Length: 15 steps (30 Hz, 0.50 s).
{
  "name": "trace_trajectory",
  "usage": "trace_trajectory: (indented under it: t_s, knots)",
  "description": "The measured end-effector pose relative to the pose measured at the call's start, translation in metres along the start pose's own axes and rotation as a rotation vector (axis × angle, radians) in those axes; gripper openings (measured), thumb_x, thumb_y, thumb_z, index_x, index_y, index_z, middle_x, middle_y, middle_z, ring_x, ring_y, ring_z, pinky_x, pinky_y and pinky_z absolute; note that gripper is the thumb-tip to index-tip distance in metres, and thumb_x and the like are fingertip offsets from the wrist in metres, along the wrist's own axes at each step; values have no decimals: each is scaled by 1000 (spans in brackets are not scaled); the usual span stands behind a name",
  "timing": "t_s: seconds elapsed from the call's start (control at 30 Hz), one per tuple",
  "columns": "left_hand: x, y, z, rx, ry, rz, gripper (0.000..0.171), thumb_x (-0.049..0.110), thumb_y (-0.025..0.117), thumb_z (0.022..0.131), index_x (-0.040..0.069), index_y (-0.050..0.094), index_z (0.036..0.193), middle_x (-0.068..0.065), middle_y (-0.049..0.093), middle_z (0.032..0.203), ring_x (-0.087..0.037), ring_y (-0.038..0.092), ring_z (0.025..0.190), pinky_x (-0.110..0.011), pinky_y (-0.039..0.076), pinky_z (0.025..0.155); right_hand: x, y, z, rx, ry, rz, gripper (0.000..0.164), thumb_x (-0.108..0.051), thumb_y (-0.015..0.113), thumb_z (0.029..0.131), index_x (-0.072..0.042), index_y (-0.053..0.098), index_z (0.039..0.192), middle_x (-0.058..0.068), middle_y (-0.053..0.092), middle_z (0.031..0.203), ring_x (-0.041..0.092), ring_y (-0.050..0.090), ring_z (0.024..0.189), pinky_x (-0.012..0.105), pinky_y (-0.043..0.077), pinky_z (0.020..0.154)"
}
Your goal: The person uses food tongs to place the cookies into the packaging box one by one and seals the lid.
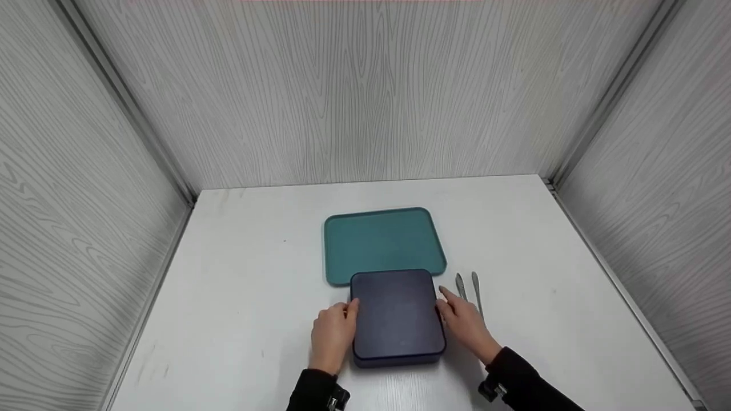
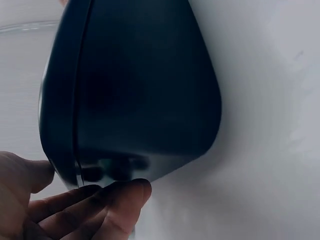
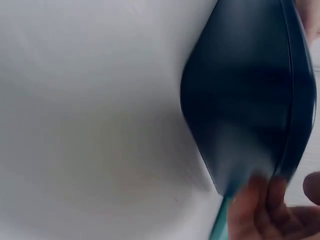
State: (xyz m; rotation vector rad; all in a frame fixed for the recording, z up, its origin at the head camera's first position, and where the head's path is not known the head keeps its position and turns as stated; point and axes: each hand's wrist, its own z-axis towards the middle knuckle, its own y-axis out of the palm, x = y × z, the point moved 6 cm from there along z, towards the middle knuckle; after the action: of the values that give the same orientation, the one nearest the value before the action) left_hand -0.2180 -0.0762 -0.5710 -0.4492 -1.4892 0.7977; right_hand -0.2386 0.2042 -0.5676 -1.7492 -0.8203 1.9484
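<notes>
A dark blue lidded box (image 1: pixel 398 314) sits at the near edge of a green tray (image 1: pixel 382 240). My left hand (image 1: pixel 333 335) grips the box's left side. In the left wrist view its thumb (image 2: pixel 40 175) meets the lid's edge and the other fingers lie along the wall by the seam. At the opposite side is my right hand (image 1: pixel 467 326). Its fingertips touch the wall near the lid seam in the right wrist view, slightly blurred, and the thumb (image 3: pixel 312 187) stands off the lid. The lid is on, so the box's inside is hidden.
Two slim metal utensils (image 1: pixel 476 288) lie on the white table (image 1: pixel 240 297) just right of the box, partly behind my right hand. Pale wood-grain panels (image 1: pixel 365 97) enclose the table at the back and both sides.
</notes>
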Motion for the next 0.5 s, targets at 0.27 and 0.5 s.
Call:
trace_trajectory:
  t_s: [0.27,0.5]
  knots:
    - [30,-7,1,101,410,159,44,24,61,104,-3,61,138,-22,61,140,-42,56,130,-50,49,103,-40,-6,8,156,-408,-428,53,-19,63,103,1,48,151,18,55,143,37,49,136,53,43,107]
    - [42,16,4,-115,621,357,61,39,49,108,0,42,155,-17,36,163,-37,27,153,-52,25,121,-46,18,16,-47,-439,-548,62,-37,50,108,-6,33,160,11,31,166,37,20,155,57,23,120]
